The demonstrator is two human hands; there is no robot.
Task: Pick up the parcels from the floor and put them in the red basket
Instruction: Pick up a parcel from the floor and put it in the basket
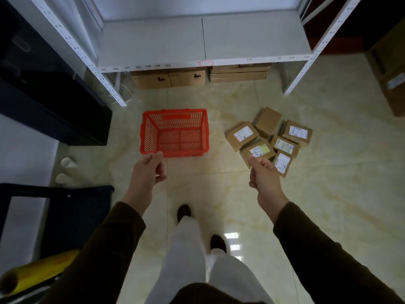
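Observation:
A red plastic basket [151, 130] stands on the tiled floor, with nothing inside it. To its right lies a heap of several small brown cardboard parcels [268, 139], most with white labels facing up. My left hand [149, 170] hangs in front of the basket's near rim, fingers loosely curled, holding nothing. Over the near edge of the parcel heap hovers my right hand [263, 174], its fingers also loosely curled and holding nothing. Whether it touches a parcel I cannot tell.
A white metal shelf rack [197, 40] stands behind the basket, with larger cardboard boxes [168, 79] under it. A dark cabinet [54, 106] is at the left, two paper cups [65, 170] and a yellow roll [39, 270] lower left. My feet are below on the floor.

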